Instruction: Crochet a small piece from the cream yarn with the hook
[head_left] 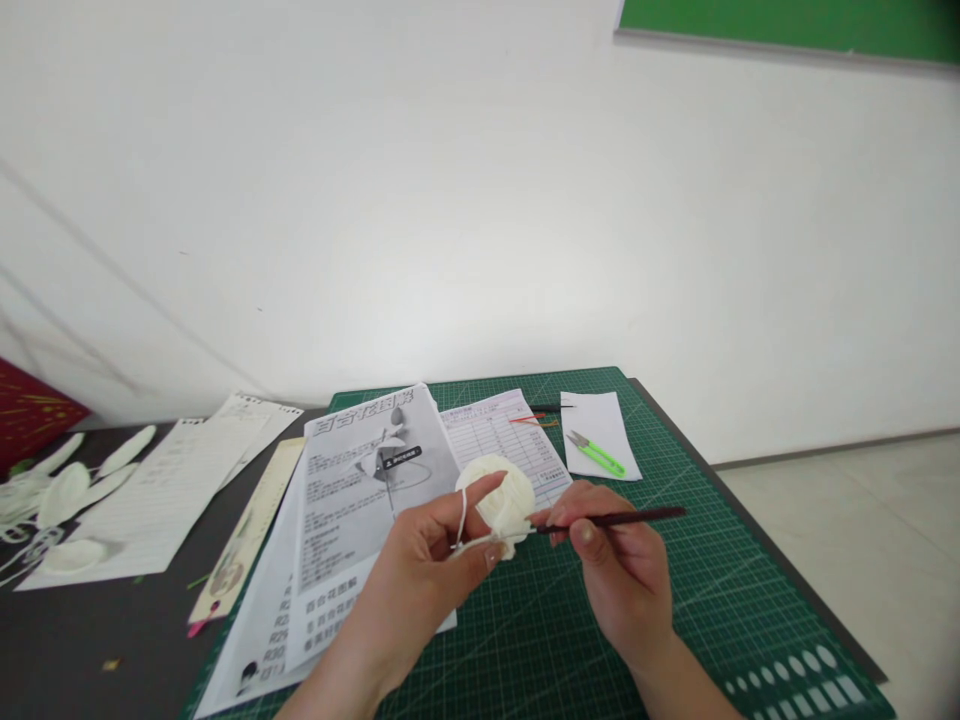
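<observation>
My left hand [431, 555] pinches a small piece of white crochet work [512, 528], with white yarn [461, 515] looped over its raised index finger. In my right hand [619, 560] is a crochet hook [637, 516] with a dark brown handle, gripped like a pen. The hook's metal tip reaches into or against the crochet work; the exact stitch is too small to make out. Just behind the fingers sits a ball of cream yarn [487, 475], partly hidden by my left hand.
Printed pattern sheets [360, 480] lie on a green cutting mat [525, 640]. Green thread snips [600, 455] rest on white paper [600, 405] at the right. Leftward are a bookmark-like strip [259, 520], handwritten sheets [161, 500] and white crocheted petals [64, 495]. A wall [480, 200] stands behind.
</observation>
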